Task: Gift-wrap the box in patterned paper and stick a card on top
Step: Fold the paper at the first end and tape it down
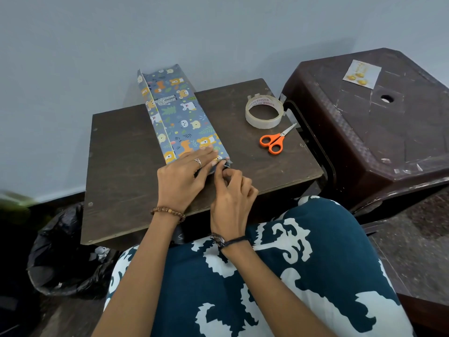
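A long narrow box wrapped in blue animal-patterned paper (177,113) lies on the dark wooden table (126,152), its far end past the table's back edge. My left hand (184,176) presses flat on the near end of the box, fingers straight. My right hand (230,190) pinches the loose paper flap at the near right corner. A small card with gold shapes (361,74) lies on the brown plastic stool at the right.
A roll of clear tape (264,112) and orange-handled scissors (274,141) lie on the table's right side. The brown plastic stool (388,132) stands close against the table. A bin lined with a black bag (65,251) sits at lower left. My patterned lap is below.
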